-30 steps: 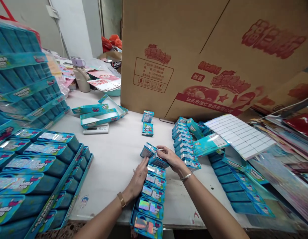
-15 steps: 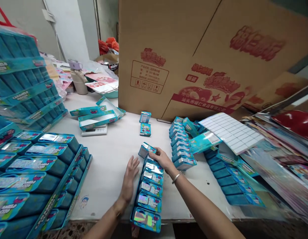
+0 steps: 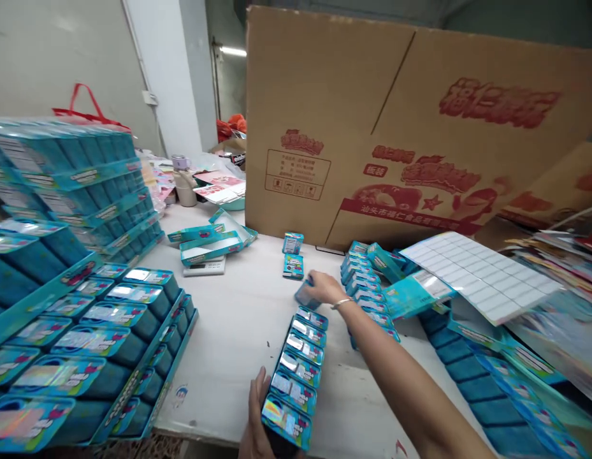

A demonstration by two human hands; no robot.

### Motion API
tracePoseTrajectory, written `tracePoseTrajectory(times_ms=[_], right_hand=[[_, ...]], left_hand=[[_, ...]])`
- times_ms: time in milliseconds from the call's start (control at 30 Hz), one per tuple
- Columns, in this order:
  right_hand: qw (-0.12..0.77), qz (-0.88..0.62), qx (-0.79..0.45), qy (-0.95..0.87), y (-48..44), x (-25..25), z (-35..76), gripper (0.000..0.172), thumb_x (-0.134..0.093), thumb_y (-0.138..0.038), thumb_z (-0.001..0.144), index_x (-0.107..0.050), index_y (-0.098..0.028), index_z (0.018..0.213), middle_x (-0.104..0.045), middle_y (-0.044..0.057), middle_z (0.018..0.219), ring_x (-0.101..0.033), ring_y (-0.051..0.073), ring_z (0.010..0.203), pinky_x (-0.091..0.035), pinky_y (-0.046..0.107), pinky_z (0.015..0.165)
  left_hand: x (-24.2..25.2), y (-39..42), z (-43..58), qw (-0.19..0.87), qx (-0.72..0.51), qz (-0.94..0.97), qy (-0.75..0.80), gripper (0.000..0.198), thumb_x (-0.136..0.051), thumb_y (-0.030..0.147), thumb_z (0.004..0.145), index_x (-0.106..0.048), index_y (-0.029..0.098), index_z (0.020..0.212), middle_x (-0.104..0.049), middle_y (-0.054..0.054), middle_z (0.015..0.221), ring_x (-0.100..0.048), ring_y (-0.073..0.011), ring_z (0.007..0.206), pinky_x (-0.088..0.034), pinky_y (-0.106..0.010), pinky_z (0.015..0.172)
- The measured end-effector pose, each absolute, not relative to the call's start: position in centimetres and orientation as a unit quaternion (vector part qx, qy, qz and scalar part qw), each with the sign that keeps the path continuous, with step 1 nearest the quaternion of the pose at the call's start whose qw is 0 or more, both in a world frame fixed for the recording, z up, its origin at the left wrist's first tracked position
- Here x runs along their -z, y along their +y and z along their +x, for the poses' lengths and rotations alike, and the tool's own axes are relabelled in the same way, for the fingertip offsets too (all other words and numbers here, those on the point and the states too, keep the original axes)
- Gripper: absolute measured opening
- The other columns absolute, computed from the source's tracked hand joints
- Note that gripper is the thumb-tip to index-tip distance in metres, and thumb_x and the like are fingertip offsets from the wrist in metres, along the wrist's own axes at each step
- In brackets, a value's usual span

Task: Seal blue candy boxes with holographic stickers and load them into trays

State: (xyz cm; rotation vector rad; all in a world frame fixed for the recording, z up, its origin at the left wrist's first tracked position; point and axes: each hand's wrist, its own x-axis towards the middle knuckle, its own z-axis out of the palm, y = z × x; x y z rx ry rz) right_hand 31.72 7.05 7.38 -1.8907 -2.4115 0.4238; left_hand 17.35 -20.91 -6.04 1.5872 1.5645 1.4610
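A row of several small blue boxes (image 3: pixel 298 366) stands in line at the table's front middle. My left hand (image 3: pixel 260 417) is at the near left end of this row, its fingers along the side of the nearest box. Past the row's far end, my right hand (image 3: pixel 322 288) holds a single blue box (image 3: pixel 306 294) just above or on the table; its motion blurs it. Two more small boxes (image 3: pixel 293 266) stand a little beyond that hand. To the right of it is another line of blue boxes (image 3: pixel 365 280), partly behind my right forearm.
Stacked trays of blue boxes (image 3: pixel 109 331) fill the left side. Cut blue trays lie on a white scale (image 3: pixel 204 266). A large cardboard carton (image 3: pixel 343 140) blocks the back. At right lie a white gridded sheet (image 3: pixel 477 274), more boxes and piled papers. A bottle (image 3: pixel 185 185) stands behind.
My right hand has moved away from the row's far end with a box in it. My left hand has slid back to the near end. The view has shifted up and left.
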Motion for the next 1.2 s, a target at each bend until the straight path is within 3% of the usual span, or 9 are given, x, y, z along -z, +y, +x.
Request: tracePoseTrajectory(times_ms=[133,233,500,667,833,900,1033,1100,1200], right_hand=[[-0.026,-0.615,-0.076,-0.784,9.0,-8.0,35.2,0.036,-0.066,-0.028,0.080,-0.063,-0.012,0.112,-0.070,0.019,0.104,-0.066,0.032,0.098,-0.042,0.034,0.076],[-0.004,-0.590,-0.034,-0.807,11.0,-9.0,34.1,0.049,-0.065,-0.033,0.084,-0.056,-0.011,0.127,-0.063,0.021,0.118,-0.060,0.034,0.110,-0.043,0.038,0.083],[0.091,-0.434,0.011,-0.896,16.0,-11.3,14.7,0.039,-0.062,-0.039,0.092,-0.058,-0.025,0.128,-0.049,0.008,0.140,-0.044,0.025,0.130,-0.041,0.038,0.102],[0.086,-0.445,0.033,-0.891,16.3,-10.7,7.3,0.038,-0.061,-0.037,0.094,-0.057,-0.017,0.126,-0.056,0.010,0.132,-0.058,0.026,0.115,-0.049,0.050,0.096],[0.117,-0.405,0.041,-0.906,13.9,-12.7,9.0,0.019,-0.064,-0.032,0.090,-0.068,-0.018,0.102,-0.064,0.008,0.119,-0.045,0.028,0.128,-0.024,0.057,0.114],[0.153,-0.404,0.046,-0.901,10.8,-14.2,12.4,0.019,-0.055,-0.033,0.094,-0.067,-0.020,0.100,-0.065,0.008,0.114,-0.048,0.026,0.121,-0.020,0.055,0.115],[0.252,-0.472,0.051,-0.843,-0.1,-14.7,21.9,0.029,-0.043,-0.039,0.098,-0.064,-0.024,0.085,-0.065,0.008,0.086,-0.058,0.025,0.089,-0.041,0.040,0.090],[0.245,-0.524,0.067,-0.813,-6.7,-12.2,25.9,0.026,-0.044,-0.036,0.096,-0.063,-0.026,0.081,-0.064,0.008,0.080,-0.060,0.025,0.080,-0.042,0.036,0.072],[0.211,-0.568,0.103,-0.789,-14.7,-5.1,28.5,0.016,-0.051,-0.026,0.089,-0.062,-0.029,0.077,-0.064,0.005,0.071,-0.062,0.024,0.067,-0.042,0.036,0.061]], left_hand=[[4.8,-17.4,14.8,0.245,-0.499,0.568,0.607,0.118,-0.067,0.020,0.071,0.018,0.022,0.154,-0.024,-0.021,0.160,-0.041,-0.0327,0.141,-0.048,-0.043,0.104],[3.4,-14.2,12.3,0.264,-0.463,0.545,0.648,0.122,-0.068,0.015,0.066,0.017,0.022,0.154,-0.020,-0.018,0.162,-0.038,-0.0321,0.143,-0.046,-0.041,0.106],[1.5,-5.9,9.0,0.220,-0.458,0.489,0.709,0.108,-0.066,0.024,0.074,0.004,0.020,0.156,-0.020,-0.018,0.162,-0.040,-0.0341,0.141,-0.048,-0.040,0.103],[3.8,-3.2,8.8,0.171,-0.489,0.470,0.715,0.102,-0.064,0.027,0.079,0.004,0.017,0.155,-0.020,-0.021,0.161,-0.030,-0.0355,0.146,-0.043,-0.045,0.109],[4.1,-3.1,8.5,0.190,-0.488,0.481,0.703,0.101,-0.065,0.032,0.082,0.002,0.015,0.156,-0.020,-0.022,0.159,-0.029,-0.0366,0.146,-0.037,-0.049,0.113],[3.7,-2.8,8.4,0.181,-0.490,0.495,0.694,0.103,-0.066,0.037,0.082,0.002,0.013,0.156,-0.020,-0.024,0.159,-0.025,-0.0375,0.147,-0.032,-0.051,0.116],[3.2,-1.4,8.3,0.177,-0.489,0.517,0.679,0.115,-0.070,0.048,0.077,0.002,0.003,0.154,-0.018,-0.030,0.157,-0.018,-0.0413,0.148,-0.025,-0.053,0.118],[2.8,-1.2,8.6,0.190,-0.503,0.512,0.670,0.118,-0.074,0.049,0.074,0.000,0.001,0.154,-0.019,-0.031,0.157,-0.018,-0.0421,0.148,-0.023,-0.053,0.119],[2.1,-2.9,9.9,0.196,-0.558,0.454,0.666,0.115,-0.076,0.049,0.072,-0.008,0.006,0.154,-0.021,-0.028,0.158,-0.020,-0.0417,0.147,-0.021,-0.055,0.119]])
